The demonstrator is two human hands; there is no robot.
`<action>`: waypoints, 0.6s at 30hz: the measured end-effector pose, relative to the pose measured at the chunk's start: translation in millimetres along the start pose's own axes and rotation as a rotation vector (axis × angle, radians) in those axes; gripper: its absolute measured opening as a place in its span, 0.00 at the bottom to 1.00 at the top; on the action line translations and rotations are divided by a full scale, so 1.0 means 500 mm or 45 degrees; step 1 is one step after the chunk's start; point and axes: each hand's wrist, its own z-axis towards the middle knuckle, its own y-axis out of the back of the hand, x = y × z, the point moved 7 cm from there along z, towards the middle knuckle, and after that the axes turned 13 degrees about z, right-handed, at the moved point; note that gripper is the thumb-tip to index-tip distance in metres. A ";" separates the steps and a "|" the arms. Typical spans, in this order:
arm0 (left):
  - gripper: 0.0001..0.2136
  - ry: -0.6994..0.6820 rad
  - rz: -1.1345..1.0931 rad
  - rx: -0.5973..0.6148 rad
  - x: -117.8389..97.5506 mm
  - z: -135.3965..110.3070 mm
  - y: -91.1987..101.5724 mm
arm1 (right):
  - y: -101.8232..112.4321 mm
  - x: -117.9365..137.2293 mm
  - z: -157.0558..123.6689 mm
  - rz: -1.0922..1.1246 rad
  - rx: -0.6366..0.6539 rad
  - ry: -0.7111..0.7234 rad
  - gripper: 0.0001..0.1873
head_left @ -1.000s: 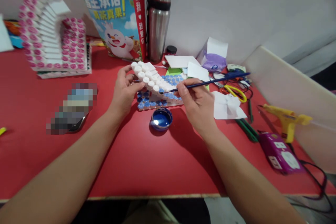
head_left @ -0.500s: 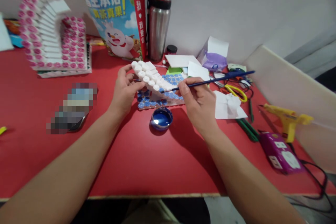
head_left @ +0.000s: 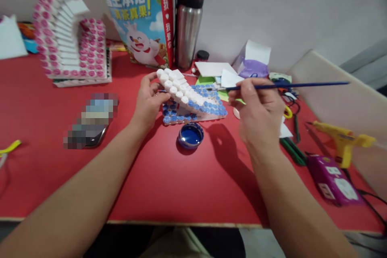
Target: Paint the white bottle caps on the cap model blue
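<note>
My left hand (head_left: 148, 100) grips the upper left end of a small curved staircase model (head_left: 181, 90), its fingers closed round the edge. Rows of round knobs cover the model: white at the raised end, blue along the lower part and the base. In my right hand (head_left: 256, 109) is a slim blue paintbrush (head_left: 287, 86), pinched near its bristle end. Its tip points left, over the blue knobs at the model's back; whether it touches them I cannot tell. A small round pot of blue paint (head_left: 190, 135) stands just in front of the model.
A pink-and-white staircase model (head_left: 71, 36) stands back left, near a printed carton (head_left: 136, 20) and a steel flask (head_left: 190, 22). A phone (head_left: 93, 123), partly pixelated, lies left. On the right are a yellow glue gun (head_left: 341, 137), a purple box (head_left: 334, 179) and cables.
My right hand has moved right with the paintbrush, drawing its tip away from the front knobs toward the back right. My left hand keeps its hold on the model. The view has shifted slightly.
</note>
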 end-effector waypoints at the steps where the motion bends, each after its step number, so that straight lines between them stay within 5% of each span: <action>1: 0.35 0.002 -0.001 0.002 0.000 0.001 0.000 | 0.006 -0.002 0.008 0.106 -0.030 -0.067 0.14; 7: 0.35 0.001 0.018 -0.030 -0.008 -0.001 -0.002 | 0.040 -0.033 0.001 0.347 -0.210 -0.769 0.14; 18: 0.35 0.077 0.006 -0.017 -0.011 -0.005 -0.004 | 0.103 -0.059 -0.073 0.325 -0.410 -0.899 0.23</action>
